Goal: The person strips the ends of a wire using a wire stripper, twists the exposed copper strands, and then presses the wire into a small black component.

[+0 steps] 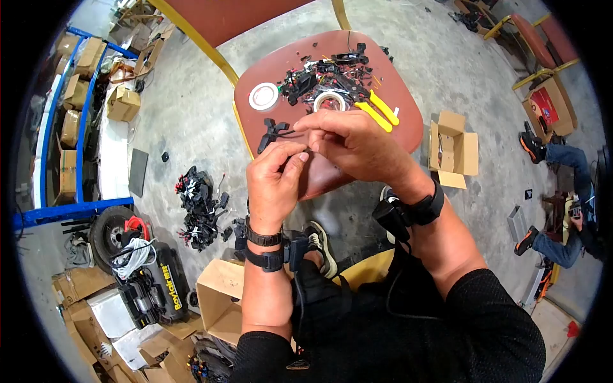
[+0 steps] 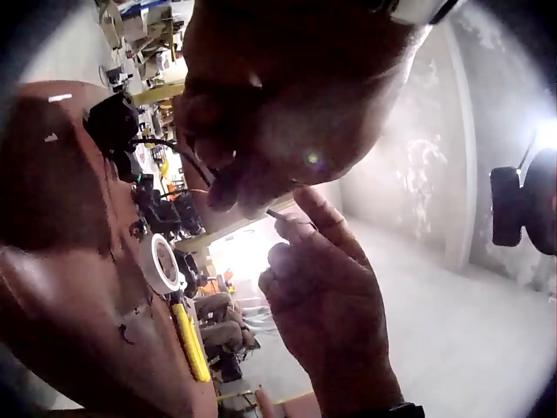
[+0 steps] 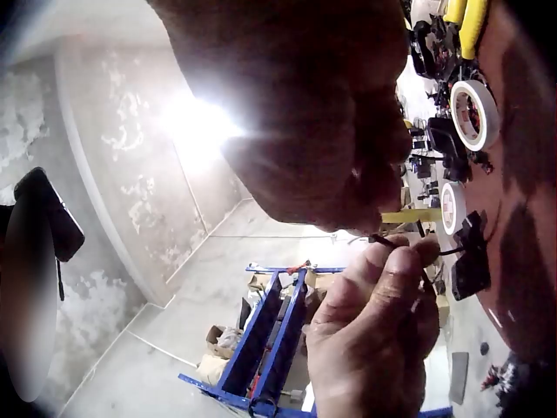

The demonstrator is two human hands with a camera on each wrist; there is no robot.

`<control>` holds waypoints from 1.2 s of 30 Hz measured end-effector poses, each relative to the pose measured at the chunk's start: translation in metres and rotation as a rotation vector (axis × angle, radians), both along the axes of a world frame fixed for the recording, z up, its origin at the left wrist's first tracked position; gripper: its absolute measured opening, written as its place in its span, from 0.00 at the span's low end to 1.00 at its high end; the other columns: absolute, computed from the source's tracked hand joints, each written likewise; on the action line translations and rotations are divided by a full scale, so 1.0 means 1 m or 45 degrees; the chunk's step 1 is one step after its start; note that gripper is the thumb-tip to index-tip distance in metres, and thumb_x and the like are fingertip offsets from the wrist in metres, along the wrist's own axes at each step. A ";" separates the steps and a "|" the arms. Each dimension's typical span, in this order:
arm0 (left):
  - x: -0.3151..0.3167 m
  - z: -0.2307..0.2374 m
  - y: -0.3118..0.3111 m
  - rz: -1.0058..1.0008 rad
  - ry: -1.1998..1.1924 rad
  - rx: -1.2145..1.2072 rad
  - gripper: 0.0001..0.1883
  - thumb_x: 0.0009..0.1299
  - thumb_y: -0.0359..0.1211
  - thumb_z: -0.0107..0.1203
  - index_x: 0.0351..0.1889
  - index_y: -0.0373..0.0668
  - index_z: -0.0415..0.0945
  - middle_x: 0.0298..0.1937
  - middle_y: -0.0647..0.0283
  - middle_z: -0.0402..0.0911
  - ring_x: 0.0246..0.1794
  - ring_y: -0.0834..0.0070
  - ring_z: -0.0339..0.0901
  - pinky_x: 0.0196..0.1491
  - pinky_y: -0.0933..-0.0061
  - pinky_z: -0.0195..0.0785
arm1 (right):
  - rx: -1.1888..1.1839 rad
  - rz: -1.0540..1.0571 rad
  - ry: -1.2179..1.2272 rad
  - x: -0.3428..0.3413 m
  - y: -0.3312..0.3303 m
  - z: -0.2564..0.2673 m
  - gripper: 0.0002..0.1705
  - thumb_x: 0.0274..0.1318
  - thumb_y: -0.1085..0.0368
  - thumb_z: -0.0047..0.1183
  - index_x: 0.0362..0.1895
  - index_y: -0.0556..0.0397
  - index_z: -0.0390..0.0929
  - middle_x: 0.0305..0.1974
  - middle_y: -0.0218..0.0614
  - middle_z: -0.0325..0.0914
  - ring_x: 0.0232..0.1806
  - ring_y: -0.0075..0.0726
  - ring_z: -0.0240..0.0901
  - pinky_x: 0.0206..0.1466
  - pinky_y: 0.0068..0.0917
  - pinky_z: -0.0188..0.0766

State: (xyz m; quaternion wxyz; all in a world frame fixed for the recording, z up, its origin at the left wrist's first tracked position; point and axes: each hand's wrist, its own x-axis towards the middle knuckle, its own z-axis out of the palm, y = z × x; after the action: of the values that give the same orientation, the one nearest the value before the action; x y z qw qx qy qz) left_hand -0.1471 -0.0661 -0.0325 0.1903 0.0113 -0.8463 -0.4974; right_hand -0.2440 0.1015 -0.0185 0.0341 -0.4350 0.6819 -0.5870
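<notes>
"Black shirt (image 1: 408, 325) lowest in the head view, bare forearms reaching up from it. Where are the hands?"

"Close together, above the front of the brown chair seat (image 1: 325, 182). Whether they touch, I can't tell."

"And their fingers?"

"Left hand (image 1: 274, 175): thumb and forefinger pinched on a thin black cable (image 2: 178, 148). Right hand (image 1: 357, 143): fingertips together on a small slim piece (image 2: 277, 214); whether that belongs to the cable isn't clear."

"Where does the cable go?"

"Back from the left fingertips to a black plastic part (image 1: 271, 132) lying near the seat's edge, just beyond that hand."

"What else is on the seat?"

"Behind the hands, a heap of small black parts (image 1: 303, 83), a white tape roll (image 3: 490, 120) in front of it and yellow-handled pliers (image 1: 384, 107) just beside. Another white roll (image 1: 264, 96) lies flat near the other edge."

"And the floor?"

"An open cardboard box (image 1: 452, 179) near the seat on the pliers' side; on the opposite side, a dark bundle of parts (image 1: 201, 210)."
</notes>
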 end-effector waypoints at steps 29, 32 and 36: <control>0.006 -0.006 0.010 0.027 -0.356 0.462 0.07 0.71 0.27 0.61 0.44 0.34 0.83 0.29 0.70 0.82 0.21 0.87 0.72 0.24 0.85 0.63 | 0.041 -0.296 0.330 0.003 -0.010 -0.001 0.17 0.48 0.76 0.61 0.46 0.58 0.81 0.31 0.41 0.81 0.30 0.44 0.79 0.35 0.32 0.75; 0.005 -0.001 0.014 0.094 -0.439 0.646 0.06 0.70 0.26 0.62 0.42 0.35 0.83 0.29 0.70 0.82 0.21 0.88 0.72 0.24 0.85 0.63 | 0.031 -0.239 0.128 0.005 -0.007 0.004 0.17 0.48 0.77 0.59 0.45 0.55 0.80 0.28 0.39 0.81 0.28 0.41 0.80 0.33 0.31 0.76; 0.006 -0.013 0.006 0.008 -0.232 0.224 0.05 0.68 0.25 0.64 0.40 0.35 0.83 0.29 0.70 0.82 0.23 0.88 0.73 0.27 0.85 0.66 | -0.052 -0.176 0.127 0.001 -0.007 -0.003 0.16 0.48 0.77 0.58 0.44 0.55 0.80 0.25 0.38 0.79 0.26 0.38 0.80 0.31 0.30 0.76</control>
State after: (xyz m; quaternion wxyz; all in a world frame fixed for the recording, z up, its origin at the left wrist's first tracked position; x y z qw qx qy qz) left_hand -0.1415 -0.0604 -0.0451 0.1125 0.0759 -0.8132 -0.5660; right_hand -0.2431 0.0947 -0.0217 -0.0495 -0.4162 0.6990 -0.5793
